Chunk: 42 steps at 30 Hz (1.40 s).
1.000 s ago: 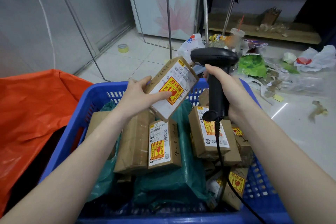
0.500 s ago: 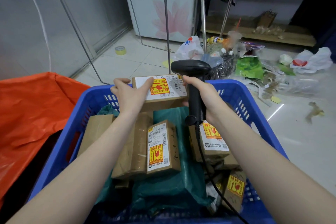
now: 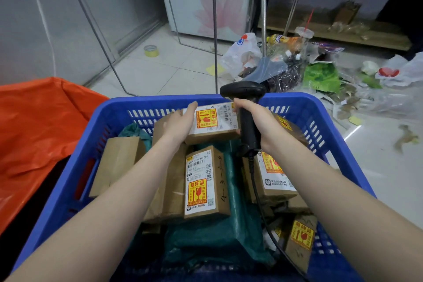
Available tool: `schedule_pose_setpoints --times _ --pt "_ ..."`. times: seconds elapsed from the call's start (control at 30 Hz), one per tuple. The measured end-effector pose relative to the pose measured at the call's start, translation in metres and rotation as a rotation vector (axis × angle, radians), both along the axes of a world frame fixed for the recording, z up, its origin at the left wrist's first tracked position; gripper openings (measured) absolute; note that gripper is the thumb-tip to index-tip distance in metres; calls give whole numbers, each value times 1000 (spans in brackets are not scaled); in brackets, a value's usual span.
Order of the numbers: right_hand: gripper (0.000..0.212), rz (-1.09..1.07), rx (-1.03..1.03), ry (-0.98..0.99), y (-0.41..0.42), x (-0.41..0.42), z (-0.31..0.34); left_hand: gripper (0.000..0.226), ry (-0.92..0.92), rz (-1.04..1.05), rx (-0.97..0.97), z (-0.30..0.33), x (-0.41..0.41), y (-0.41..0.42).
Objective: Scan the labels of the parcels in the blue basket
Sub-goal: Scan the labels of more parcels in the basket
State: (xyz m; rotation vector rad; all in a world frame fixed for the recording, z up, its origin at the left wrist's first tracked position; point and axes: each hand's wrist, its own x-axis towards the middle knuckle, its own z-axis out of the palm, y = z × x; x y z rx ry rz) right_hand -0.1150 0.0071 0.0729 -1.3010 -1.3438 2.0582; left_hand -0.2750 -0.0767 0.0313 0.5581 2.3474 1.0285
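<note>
Parcel depot: blue basket (image 3: 148,101) of labelled parcels (image 3: 203,181)

Blue basket (image 3: 148,101) thick with parcels (image 3: 206,181); scanner cable (image 3: 255,190) across the right; open room above.

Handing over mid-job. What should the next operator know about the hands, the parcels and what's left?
Left hand holds the labelled parcel by its left end, label up, at the far wall of the blue basket.
Right hand grips the scanner, upright beside that parcel.
In the basket: centre parcel and right parcel lie label up; left brown parcel shows no label.
Done: cannot tell which are scanned.
Left: probably scan the held label, then the rest, turning the left one over.
</note>
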Motion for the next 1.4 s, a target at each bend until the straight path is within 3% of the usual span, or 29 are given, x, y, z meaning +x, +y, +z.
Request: schedule_pose_setpoints --times 0.1,0.37,0.53,0.77,1.03,1.23,1.4 --pt "29 41 0 5 -3 -2 -4 36 38 47 11 -8 -2 -2" --pt "22 67 29 -43 -6 0 -9 30 -6 43 29 -10 0 4" --pt "35 111 56 -86 -7 -4 -12 57 -49 13 4 -4 11 4" --pt "44 118 83 -99 -10 -7 -8 59 36 3 10 1 6 1" --pt "45 64 116 -37 -8 7 17 67 -40 80 149 30 11 -8" --pt "50 49 207 -2 -4 47 65 65 61 -69 276 70 36 -9" --pt "27 -92 362 -10 5 104 104 66 109 -178 378 100 70 -13"
